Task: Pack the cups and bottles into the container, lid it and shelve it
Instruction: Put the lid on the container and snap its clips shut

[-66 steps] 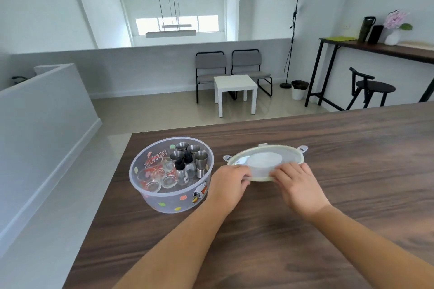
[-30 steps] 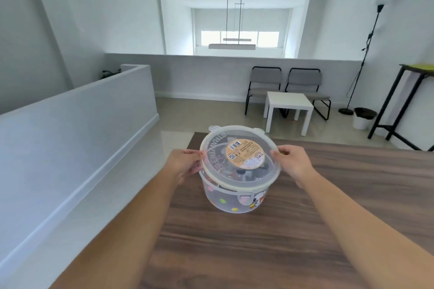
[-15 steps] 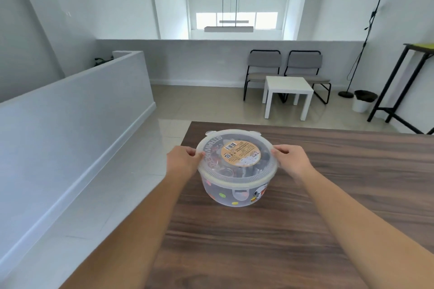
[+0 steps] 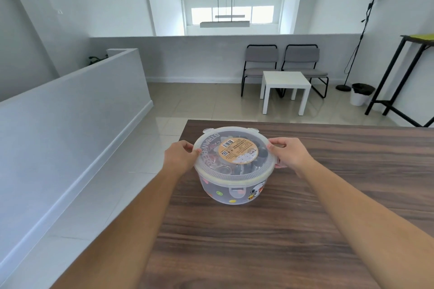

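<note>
A round clear plastic container point(image 4: 234, 191) with coloured stickers stands near the far left corner of the dark wooden table point(image 4: 328, 195). Its clear lid point(image 4: 209, 155), bearing a round tan label, lies flat on top of it. Cups and small bottles show dimly through the lid. My left hand point(image 4: 180, 156) grips the lid's left rim, my right hand point(image 4: 290, 155) grips its right rim. A front latch tab hangs down over the container wall.
The table's left edge runs just left of the container, with tiled floor below. A white half wall point(image 4: 70, 119) stands at the left. Farther off are a small white table point(image 4: 285, 89), two grey chairs, a floor lamp, a bin and a black-legged high table point(image 4: 418, 42).
The lid went from the table at the right onto the container, first tilted, now flat. Both hands shifted to opposite sides of its rim.
</note>
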Tool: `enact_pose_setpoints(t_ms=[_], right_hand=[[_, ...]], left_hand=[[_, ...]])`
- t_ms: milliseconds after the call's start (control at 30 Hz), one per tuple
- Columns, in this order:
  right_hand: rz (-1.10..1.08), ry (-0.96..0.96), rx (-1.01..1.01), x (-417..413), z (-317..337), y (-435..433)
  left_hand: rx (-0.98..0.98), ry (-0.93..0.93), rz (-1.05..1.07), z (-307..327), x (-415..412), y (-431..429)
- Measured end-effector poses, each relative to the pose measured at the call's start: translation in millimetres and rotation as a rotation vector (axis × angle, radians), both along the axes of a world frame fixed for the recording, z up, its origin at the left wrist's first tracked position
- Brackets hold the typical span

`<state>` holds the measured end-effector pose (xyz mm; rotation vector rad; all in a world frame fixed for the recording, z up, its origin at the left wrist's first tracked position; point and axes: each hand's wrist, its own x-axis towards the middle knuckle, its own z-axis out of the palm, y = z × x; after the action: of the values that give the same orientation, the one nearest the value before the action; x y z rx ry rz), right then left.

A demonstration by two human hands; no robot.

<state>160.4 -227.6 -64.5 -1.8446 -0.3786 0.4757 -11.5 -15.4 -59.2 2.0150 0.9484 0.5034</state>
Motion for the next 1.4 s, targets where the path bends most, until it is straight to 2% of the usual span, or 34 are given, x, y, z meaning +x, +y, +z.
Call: enact_pose_setpoints(t_ms=[133, 333, 500, 800, 867, 933, 967, 1033, 1100, 1133, 1267, 1400], right_hand=[[-0.024, -0.012, 0.027, -1, -2, 1], [-0.012, -0.046, -0.043, 3, 6, 4], [0.05, 0.045, 0.035, 2, 4, 2], [0.018, 0.013, 0.023, -2, -1, 5], [0.026, -0.005, 0.018, -3, 0, 4], [0.053, -0.055, 0.029, -3, 0, 6], [0.074, -0.099, 0.024, -4, 0, 7], [0.115, -0.202, 0.003, -4, -1, 7], [0.156, -0.307, -0.043, -4, -5, 5], [0.173, -0.356, -0.073, -4, -7, 4], [0.211, -0.367, -0.05, -9, -12, -7], [0.255, -0.455, -0.079, -20, -15, -24]], left_hand=[[0.055, -0.015, 0.015, -2, 1, -2], [0.098, 0.005, 0.011, 0, 6, -3], [0.096, 0.0, -0.001, -1, 10, 3], [0.072, -0.045, 0.058, -5, 6, -4], [0.164, 0.002, 0.046, -7, 3, -12], [0.426, 0.03, 0.035, -11, -5, -25], [0.556, -0.03, -0.012, -12, -11, -34], [0.694, -0.15, -0.26, -13, -22, -53], [0.727, -0.137, -0.5, -19, -32, -66], [0.733, -0.108, -0.554, -23, -35, -70], [0.722, -0.115, -0.568, -32, -40, -61], [0.657, -0.122, -0.587, -36, -46, -44]])
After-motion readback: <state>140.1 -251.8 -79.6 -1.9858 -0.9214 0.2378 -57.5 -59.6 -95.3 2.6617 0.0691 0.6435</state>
